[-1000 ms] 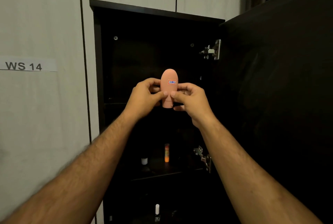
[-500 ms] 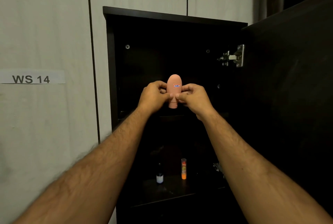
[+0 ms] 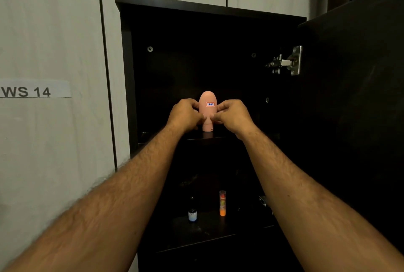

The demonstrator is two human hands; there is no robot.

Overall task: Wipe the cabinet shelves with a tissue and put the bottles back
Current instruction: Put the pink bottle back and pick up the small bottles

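Both hands, left and right, pinch the pink bottle upright on the upper shelf, seemingly just set down; two bottles already stand below, no tissue visible.

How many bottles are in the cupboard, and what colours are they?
Pink bottle, standing cap-down on the upper shelf, held by the left hand and the right hand: 1
Dark bottle with a pale label, on the lower shelf: 1
Orange tube-shaped bottle, on the lower shelf: 1
Total: 3
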